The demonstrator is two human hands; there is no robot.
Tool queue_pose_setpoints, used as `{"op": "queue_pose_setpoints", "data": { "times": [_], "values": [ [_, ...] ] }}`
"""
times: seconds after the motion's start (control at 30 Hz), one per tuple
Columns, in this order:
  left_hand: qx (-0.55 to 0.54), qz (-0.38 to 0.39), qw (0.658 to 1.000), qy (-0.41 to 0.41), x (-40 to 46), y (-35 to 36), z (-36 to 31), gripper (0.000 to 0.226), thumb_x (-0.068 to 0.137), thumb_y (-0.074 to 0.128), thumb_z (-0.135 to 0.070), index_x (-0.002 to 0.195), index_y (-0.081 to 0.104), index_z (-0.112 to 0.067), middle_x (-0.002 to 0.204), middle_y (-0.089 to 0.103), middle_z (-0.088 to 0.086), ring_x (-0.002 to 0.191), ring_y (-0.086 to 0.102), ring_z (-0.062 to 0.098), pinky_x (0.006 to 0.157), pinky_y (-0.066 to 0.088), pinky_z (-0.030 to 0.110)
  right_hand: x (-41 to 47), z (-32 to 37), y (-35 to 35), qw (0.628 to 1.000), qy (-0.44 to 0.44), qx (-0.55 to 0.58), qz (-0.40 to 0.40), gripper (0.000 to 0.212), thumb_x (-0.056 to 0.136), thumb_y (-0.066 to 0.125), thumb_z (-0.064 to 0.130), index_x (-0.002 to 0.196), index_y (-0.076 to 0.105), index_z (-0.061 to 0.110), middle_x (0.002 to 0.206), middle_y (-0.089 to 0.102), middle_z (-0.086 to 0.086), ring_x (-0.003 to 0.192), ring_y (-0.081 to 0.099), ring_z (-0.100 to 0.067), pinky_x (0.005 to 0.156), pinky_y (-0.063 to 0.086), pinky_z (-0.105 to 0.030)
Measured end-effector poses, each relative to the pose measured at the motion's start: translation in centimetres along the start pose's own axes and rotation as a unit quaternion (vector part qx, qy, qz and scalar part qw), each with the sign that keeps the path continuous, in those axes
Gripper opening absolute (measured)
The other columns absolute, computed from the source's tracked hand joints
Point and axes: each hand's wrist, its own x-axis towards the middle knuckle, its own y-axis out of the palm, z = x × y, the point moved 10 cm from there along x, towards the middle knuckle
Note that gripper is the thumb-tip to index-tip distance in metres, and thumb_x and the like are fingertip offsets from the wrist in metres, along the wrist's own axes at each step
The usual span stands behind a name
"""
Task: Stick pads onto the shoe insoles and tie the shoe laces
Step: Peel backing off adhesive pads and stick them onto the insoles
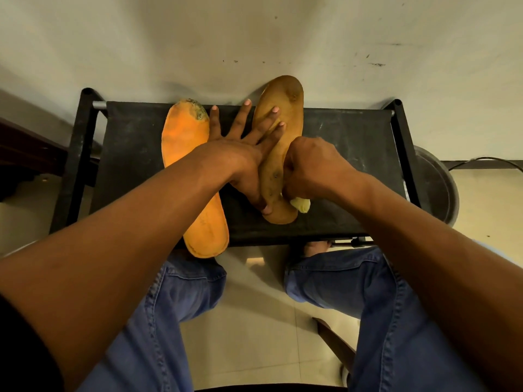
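Two insoles lie lengthwise on a black fabric stool (339,154). The orange insole (184,137) is on the left, its heel hanging over the stool's front edge. The brown insole (283,108) lies to its right, toe toward the wall. My left hand (243,148) rests flat with spread, straight fingers across the brown insole, the thumb pressing near its heel. My right hand (314,168) is curled into a fist over the insole's right edge and holds a pale yellow pad (300,205) that sticks out below the fist.
The stool has a black metal frame (82,142) and stands against a scuffed white wall. A dark round bin (438,188) sits at the right with a cable behind it. My knees in blue jeans are below the stool, over a tiled floor.
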Motion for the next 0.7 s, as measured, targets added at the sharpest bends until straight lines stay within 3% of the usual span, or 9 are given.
{"op": "queue_pose_setpoints", "data": {
  "times": [0.2, 0.3, 0.4, 0.53, 0.6, 0.7],
  "values": [
    [0.001, -0.004, 1.0, 0.002, 0.2, 0.0, 0.0, 0.158, 0.05, 0.072, -0.09, 0.148, -0.04, -0.037, 0.147, -0.057, -0.013, 0.135, -0.053, 0.032, 0.109, -0.017, 0.076, -1.2, 0.6, 2.3, 0.994, -0.013, -0.031, 0.105, 0.031, 0.071, 0.087, 0.025, 0.088, 0.062, 0.019, 0.083, 0.058, 0.002, 0.074, 0.056, -0.014, 0.054, 0.044, -0.024],
    [0.0, -0.006, 1.0, 0.002, 0.1, 0.0, 0.1, 0.157, 0.052, 0.072, -0.09, 0.148, -0.04, -0.036, 0.146, -0.057, -0.013, 0.135, -0.053, 0.033, 0.109, -0.018, 0.076, -0.2, -0.1, 1.2, 0.999, 0.0, -0.02, 0.041, 0.031, 0.073, 0.085, 0.023, 0.094, 0.064, 0.017, 0.091, 0.061, -0.002, 0.082, 0.06, -0.019, 0.063, 0.05, -0.028],
    [0.002, -0.005, 1.0, 0.0, 0.1, 0.0, 0.0, 0.157, 0.053, 0.072, -0.088, 0.147, -0.041, -0.035, 0.146, -0.058, -0.012, 0.135, -0.053, 0.033, 0.109, -0.019, 0.076, 0.6, -1.2, -0.5, 0.999, 0.018, 0.017, -0.037, 0.023, 0.077, 0.081, 0.021, 0.089, 0.062, 0.017, 0.093, 0.065, -0.005, 0.079, 0.062, -0.021, 0.062, 0.052, -0.031],
    [0.003, -0.006, 1.0, 0.0, 0.0, 0.0, 0.1, 0.157, 0.053, 0.072, -0.089, 0.148, -0.04, -0.036, 0.146, -0.057, -0.013, 0.135, -0.053, 0.032, 0.109, -0.018, 0.077, -0.1, -0.5, 0.5, 0.999, -0.003, 0.0, 0.037, 0.033, 0.073, 0.085, 0.023, 0.099, 0.068, 0.015, 0.098, 0.065, -0.003, 0.086, 0.063, -0.019, 0.067, 0.055, -0.028],
    [0.0, -0.005, 1.0, 0.001, 0.1, 0.0, 0.0, 0.157, 0.051, 0.072, -0.089, 0.148, -0.04, -0.036, 0.146, -0.057, -0.013, 0.135, -0.053, 0.032, 0.108, -0.017, 0.077, -1.1, 0.5, 1.5, 0.996, -0.027, -0.027, 0.083, 0.032, 0.074, 0.086, 0.027, 0.096, 0.066, 0.014, 0.091, 0.062, 0.0, 0.078, 0.058, -0.013, 0.06, 0.049, -0.021],
    [-0.001, -0.004, 1.0, -0.001, 0.1, 0.0, 0.0, 0.157, 0.052, 0.073, -0.088, 0.148, -0.041, -0.036, 0.146, -0.058, -0.013, 0.134, -0.054, 0.032, 0.108, -0.018, 0.077, -1.0, 1.0, 1.4, 0.996, -0.04, -0.047, 0.061, 0.027, 0.076, 0.083, 0.028, 0.084, 0.059, 0.02, 0.082, 0.058, 0.002, 0.069, 0.052, -0.011, 0.056, 0.046, -0.021]
  ]
}}
